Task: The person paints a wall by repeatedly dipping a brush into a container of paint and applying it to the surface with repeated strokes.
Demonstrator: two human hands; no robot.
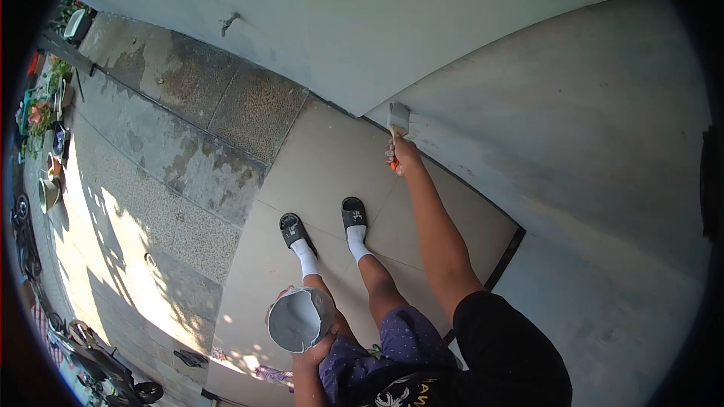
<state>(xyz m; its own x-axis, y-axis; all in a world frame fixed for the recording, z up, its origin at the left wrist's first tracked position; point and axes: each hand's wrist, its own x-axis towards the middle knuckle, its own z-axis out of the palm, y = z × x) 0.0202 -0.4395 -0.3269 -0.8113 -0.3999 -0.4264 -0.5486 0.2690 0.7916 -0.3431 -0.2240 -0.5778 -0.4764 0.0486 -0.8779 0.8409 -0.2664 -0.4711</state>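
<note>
My right hand (pixel 403 154) is wrapped round a paintbrush (pixel 397 117) with an orange handle end. Its wide head lies against the lower part of the grey wall (pixel 573 136), just above the floor edge. Pale smears show on my right fingers. Low in front of my body, my left hand (pixel 324 348) is closed around a round paint container (pixel 296 322). Whitish paint coats its inside and rim. Most of my left fingers are hidden behind the container.
A tap (pixel 229 24) sticks out of the pale wall at the upper left. My feet, in black slides (pixel 354 212), stand on the tiled floor (pixel 317 158). Potted plants (pixel 49 192) and a parked motorbike (pixel 98 365) are along the left.
</note>
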